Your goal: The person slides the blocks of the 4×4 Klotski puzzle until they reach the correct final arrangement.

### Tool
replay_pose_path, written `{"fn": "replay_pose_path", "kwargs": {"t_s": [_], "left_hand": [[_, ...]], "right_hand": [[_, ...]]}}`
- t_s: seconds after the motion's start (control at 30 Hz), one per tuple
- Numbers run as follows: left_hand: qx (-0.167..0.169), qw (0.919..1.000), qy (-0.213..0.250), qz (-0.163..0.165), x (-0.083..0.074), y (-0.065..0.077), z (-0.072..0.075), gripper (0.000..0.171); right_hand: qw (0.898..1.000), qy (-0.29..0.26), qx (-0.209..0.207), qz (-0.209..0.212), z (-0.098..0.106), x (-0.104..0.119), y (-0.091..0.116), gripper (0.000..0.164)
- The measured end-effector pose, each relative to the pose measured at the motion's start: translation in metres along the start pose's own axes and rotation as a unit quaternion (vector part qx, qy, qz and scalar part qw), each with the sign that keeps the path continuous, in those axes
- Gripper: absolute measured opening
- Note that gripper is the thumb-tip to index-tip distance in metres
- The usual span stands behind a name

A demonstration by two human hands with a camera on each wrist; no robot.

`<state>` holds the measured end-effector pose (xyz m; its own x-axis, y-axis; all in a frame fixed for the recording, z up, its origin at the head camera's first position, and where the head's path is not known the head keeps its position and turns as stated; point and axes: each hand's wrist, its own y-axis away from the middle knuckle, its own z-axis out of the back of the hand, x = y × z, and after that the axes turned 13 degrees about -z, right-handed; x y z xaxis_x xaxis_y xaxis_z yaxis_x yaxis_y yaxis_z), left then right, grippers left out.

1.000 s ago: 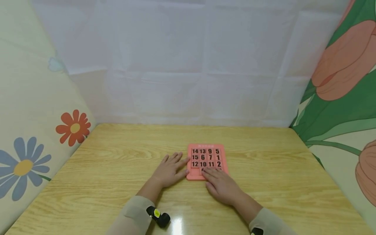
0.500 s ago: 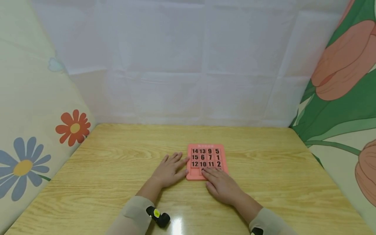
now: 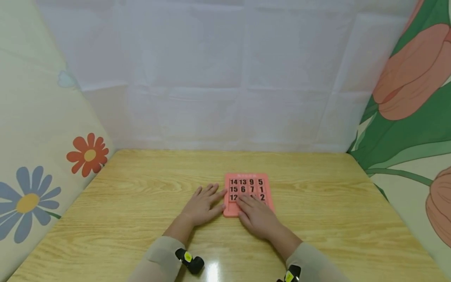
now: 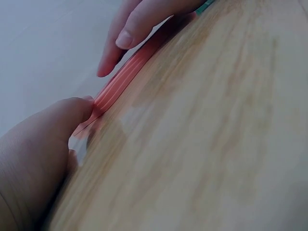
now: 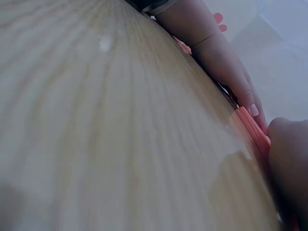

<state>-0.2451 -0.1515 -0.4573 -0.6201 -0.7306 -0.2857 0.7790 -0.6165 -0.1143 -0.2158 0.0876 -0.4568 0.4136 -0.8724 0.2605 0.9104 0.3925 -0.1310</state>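
A pink sliding number puzzle (image 3: 269, 197) lies flat on the table, with black numbers on its tiles. My left hand (image 3: 201, 206) rests at its left side, fingers spread and straight, index fingertip and thumb touching the frame's edge. In the left wrist view that thumb (image 4: 72, 113) meets the ridged pink side. My right hand (image 3: 260, 220) lies over the lower part of the puzzle, its extended fingers on the tiles. It hides most of the bottom row and part of the row above. No tile shows in the visible part of the bottom left corner.
The wood-grain table (image 3: 158, 164) runs back to a white cloth (image 3: 197, 78). Flower-printed cloths stand along both sides. A black wrist camera (image 3: 190, 260) sits on the left sleeve, another (image 3: 291, 274) on the right.
My right hand has shifted left and slightly away from me, and its fingers now cover tile 10 and part of tile 11. The left hand stays put.
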Motion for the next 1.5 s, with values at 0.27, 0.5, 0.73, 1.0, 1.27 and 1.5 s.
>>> {"fn": "replay_pose_path", "kwargs": {"t_s": [0.27,0.5,0.73,1.0,1.27,1.5], "left_hand": [[-0.002,1.0,0.003,-0.004,-0.004,-0.002,0.002,0.059],[0.001,1.0,-0.001,-0.001,-0.002,-0.003,0.0,0.06],[-0.002,1.0,0.001,0.0,-0.002,-0.002,-0.001,0.06],[0.001,1.0,-0.001,0.005,-0.002,-0.001,0.0,0.06],[-0.002,1.0,-0.001,0.003,-0.002,-0.001,-0.001,0.059],[-0.005,1.0,-0.002,0.002,-0.003,-0.001,0.0,0.059]], "right_hand": [[1.0,0.012,-0.005,0.001,-0.004,0.004,-0.01,0.049],[1.0,0.012,0.009,-0.001,-0.004,0.005,-0.009,0.05],[1.0,0.003,0.028,-0.006,-0.004,0.005,-0.004,0.051],[1.0,-0.001,0.031,0.003,-0.003,0.005,0.001,0.051],[0.999,-0.008,0.037,0.01,-0.002,0.006,0.007,0.051],[0.999,-0.003,0.041,0.013,-0.002,0.006,0.01,0.051]]}}
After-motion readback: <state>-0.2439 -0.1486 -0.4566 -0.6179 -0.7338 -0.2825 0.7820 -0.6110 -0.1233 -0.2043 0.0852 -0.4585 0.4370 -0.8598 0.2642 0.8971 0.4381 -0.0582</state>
